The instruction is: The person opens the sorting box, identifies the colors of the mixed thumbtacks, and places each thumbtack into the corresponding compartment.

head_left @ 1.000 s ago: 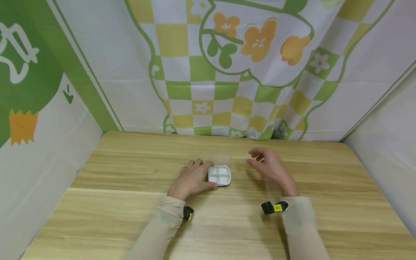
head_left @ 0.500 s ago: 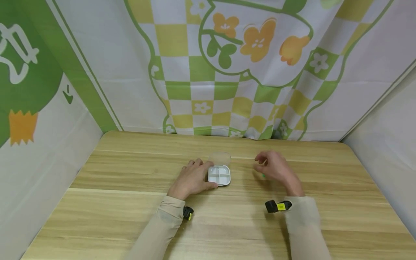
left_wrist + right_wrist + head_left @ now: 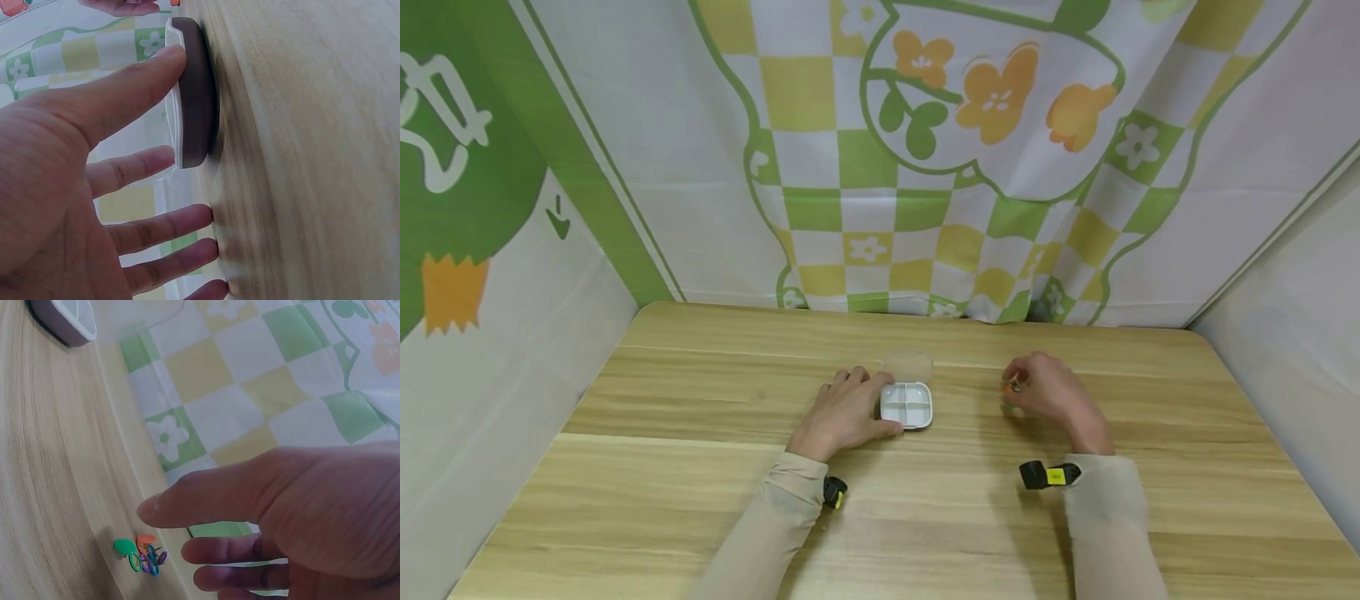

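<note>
A small pill box point(image 3: 917, 414) with a white four-way divided inside and a dark outer shell stands on the table, its clear lid point(image 3: 907, 365) folded back. My left hand point(image 3: 846, 408) holds the box's left side between thumb and index finger; the other fingertips rest on the tabletop in the left wrist view. To the right, my right hand point(image 3: 1054, 393) hovers with bent fingers, thumb and fingers apart, beside a little cluster of coloured thumbtacks point(image 3: 124, 546). Green, orange, purple and blue ones show on the wood below the fingertips; nothing is visibly held.
The wooden table point(image 3: 700, 517) reaches back to a checked, flower-printed curtain point(image 3: 865, 167). Fabric walls point(image 3: 512, 400) close off the left and right sides. A black camera sits on each wrist.
My right hand has drawn a short way to the right, and the thumbtacks now show by its fingertips. The left hand and the pill box have stayed in place.
</note>
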Motion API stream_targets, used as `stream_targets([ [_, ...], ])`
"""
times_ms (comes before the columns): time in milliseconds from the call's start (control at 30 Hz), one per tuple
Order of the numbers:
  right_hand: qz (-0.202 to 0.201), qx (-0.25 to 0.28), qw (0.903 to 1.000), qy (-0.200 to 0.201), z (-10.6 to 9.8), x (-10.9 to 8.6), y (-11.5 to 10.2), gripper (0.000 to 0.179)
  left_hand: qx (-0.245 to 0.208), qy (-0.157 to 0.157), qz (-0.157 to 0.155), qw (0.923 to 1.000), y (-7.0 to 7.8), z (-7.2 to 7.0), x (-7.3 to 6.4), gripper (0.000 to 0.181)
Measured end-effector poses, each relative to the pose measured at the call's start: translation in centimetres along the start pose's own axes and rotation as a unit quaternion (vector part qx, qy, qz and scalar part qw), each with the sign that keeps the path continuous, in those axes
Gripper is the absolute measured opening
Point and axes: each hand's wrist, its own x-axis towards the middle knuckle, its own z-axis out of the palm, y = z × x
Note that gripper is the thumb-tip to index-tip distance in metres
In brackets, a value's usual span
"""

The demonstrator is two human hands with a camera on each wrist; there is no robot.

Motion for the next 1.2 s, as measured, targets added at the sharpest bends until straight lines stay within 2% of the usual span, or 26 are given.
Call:
stream_targets([
  [233,0.014,0.005,0.9997,-0.020,-0.08,-0.01,0.28,0.013,0.002,-0.001,-0.001,1.0000,0.01,-0.02,-0.02,0.071],
  [633,0.034,0.024,0.9973,-0.061,0.00,-0.20,0.50,0.015,0.003,0.000,-0.002,1.0000,-0.01,0.04,-0.02,0.072],
  [1200,0.040,0.012,0.9974,-0.058,0.53,-0.11,0.90,0.009,0.000,-0.001,-0.001,1.0000,0.04,-0.03,-0.06,0.072],
])
